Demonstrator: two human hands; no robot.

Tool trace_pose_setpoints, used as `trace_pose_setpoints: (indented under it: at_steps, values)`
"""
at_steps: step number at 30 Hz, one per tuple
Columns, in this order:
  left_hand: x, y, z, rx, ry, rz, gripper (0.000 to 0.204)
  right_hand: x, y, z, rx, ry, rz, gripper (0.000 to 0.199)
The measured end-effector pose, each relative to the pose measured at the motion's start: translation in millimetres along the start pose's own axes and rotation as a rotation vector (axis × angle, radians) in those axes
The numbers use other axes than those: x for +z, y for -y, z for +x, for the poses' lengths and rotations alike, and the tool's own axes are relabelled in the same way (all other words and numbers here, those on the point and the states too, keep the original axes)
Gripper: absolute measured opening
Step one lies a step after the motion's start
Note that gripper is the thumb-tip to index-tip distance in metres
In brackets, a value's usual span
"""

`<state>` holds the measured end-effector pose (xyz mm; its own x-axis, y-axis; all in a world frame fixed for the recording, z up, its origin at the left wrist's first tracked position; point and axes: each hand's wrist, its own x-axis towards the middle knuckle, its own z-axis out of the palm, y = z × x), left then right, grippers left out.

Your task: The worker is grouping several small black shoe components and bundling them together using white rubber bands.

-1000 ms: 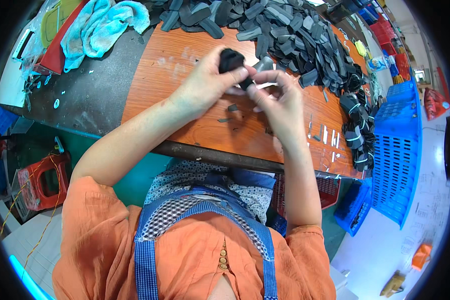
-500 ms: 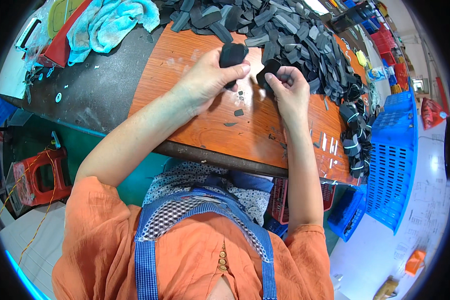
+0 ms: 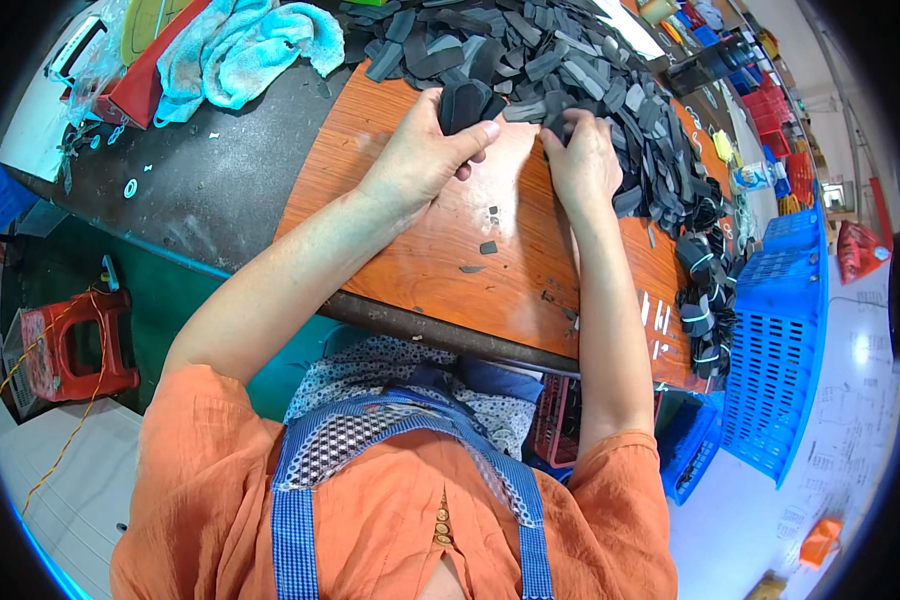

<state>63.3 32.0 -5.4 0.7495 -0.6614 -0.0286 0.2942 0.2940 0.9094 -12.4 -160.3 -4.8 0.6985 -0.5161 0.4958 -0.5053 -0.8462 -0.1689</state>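
My left hand (image 3: 425,150) is closed around a small stack of black foam pads (image 3: 463,105), held upright over the wooden board. The pads are flat, with rounded ends. My right hand (image 3: 583,165) rests at the near edge of a big heap of loose black and grey foam pads (image 3: 560,60). Its thumb and forefinger are apart, with dark pads of the heap showing between them. The other fingertips are partly hidden among the pieces.
Small black scraps (image 3: 488,247) lie on the wooden board (image 3: 420,255). Tied black bundles (image 3: 705,290) line its right edge, near a blue crate (image 3: 770,380). A light-blue towel (image 3: 245,60) hangs by a red box at the left. A red stool (image 3: 80,345) stands below.
My right hand no longer shows the single black pad and has moved up and slightly right to the heap. My left hand still grips its stack, nearly in place. The view has shifted slightly.
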Motion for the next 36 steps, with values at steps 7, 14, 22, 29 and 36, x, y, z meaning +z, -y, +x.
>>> trace_pose_setpoints:
  at_steps: [7,14,22,29,36]
  values:
    - [-5.0,-7.2,-0.9,-0.036,0.102,0.015,0.030,-39.5,-2.9,-46.0,0.241,0.436,0.544,0.035]
    - [-5.8,-15.6,0.6,0.084,0.081,0.125,0.030,-39.8,0.2,-20.2,0.086,0.410,0.651,0.033]
    - [-9.4,-13.0,2.7,0.038,0.083,0.066,0.028,-22.5,-6.8,-27.9,0.128,0.347,0.279,0.034]
    - [0.9,-6.7,-2.1,-0.008,0.089,0.034,0.029,-16.2,-18.4,-44.9,0.189,0.170,0.600,0.024]
    - [-3.4,3.7,0.3,-0.057,0.177,0.169,0.031,-25.0,-17.9,-41.8,0.222,0.200,0.643,0.016]
